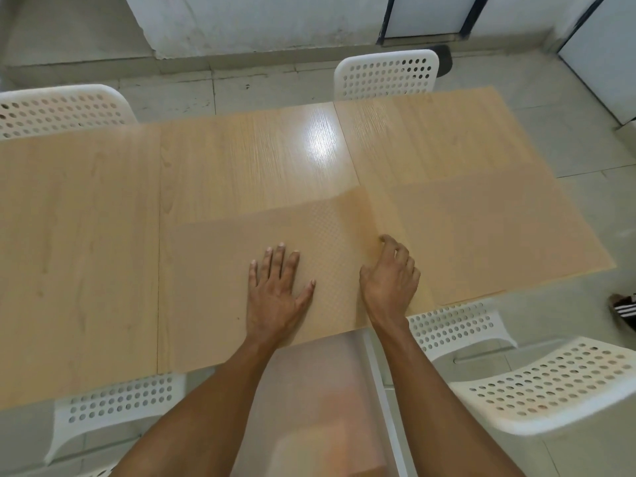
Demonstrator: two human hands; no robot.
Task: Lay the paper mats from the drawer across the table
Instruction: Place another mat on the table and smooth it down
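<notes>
A tan, finely dotted paper mat (220, 270) lies on the near middle of the wooden table (241, 160). My left hand (275, 290) presses flat on it with the fingers spread. My right hand (390, 277) is at the mat's right edge, fingers curled and pinching the paper, and the far right corner there lifts a little. A second paper mat (499, 235) lies flat on the table's near right, its left edge overlapped by the first mat. Below the table edge, between my forearms, a pale translucent drawer (309, 390) stands out.
White perforated chairs stand around the table: one at the far left (62, 108), one at the far right (387, 75), one near left (117, 404) and two near right (557, 383). A sandalled foot (624, 309) shows at the right edge. Grey tiled floor surrounds everything.
</notes>
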